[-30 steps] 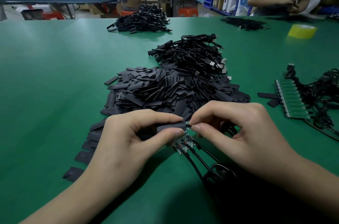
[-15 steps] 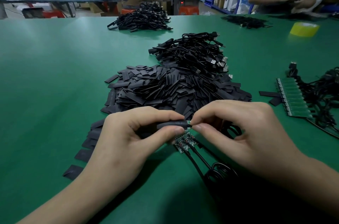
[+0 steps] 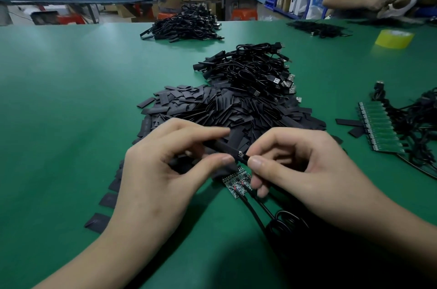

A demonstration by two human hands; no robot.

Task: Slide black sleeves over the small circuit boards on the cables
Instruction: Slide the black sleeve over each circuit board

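My left hand point(image 3: 163, 170) pinches a black sleeve point(image 3: 224, 148) between thumb and forefinger. The sleeve covers a small circuit board, and only the board's end shows at the sleeve's right edge. My right hand point(image 3: 300, 170) pinches the cable point(image 3: 244, 158) right at that end. Below the fingers lie bare small circuit boards point(image 3: 236, 182) on black cables point(image 3: 264, 215) that coil toward me. A big heap of flat black sleeves point(image 3: 224, 111) lies just beyond my hands.
A pile of black USB cables point(image 3: 255, 71) sits behind the sleeve heap, another cable pile point(image 3: 184, 27) farther back. A green strip of boards with cables point(image 3: 380, 130) lies at right. A yellow tape roll point(image 3: 393, 39) stands far right. People work at the table's far side.
The sleeve has slid further right over the board, so less of the board shows. It now tilts up to the left, and my left fingers have loosened a little.
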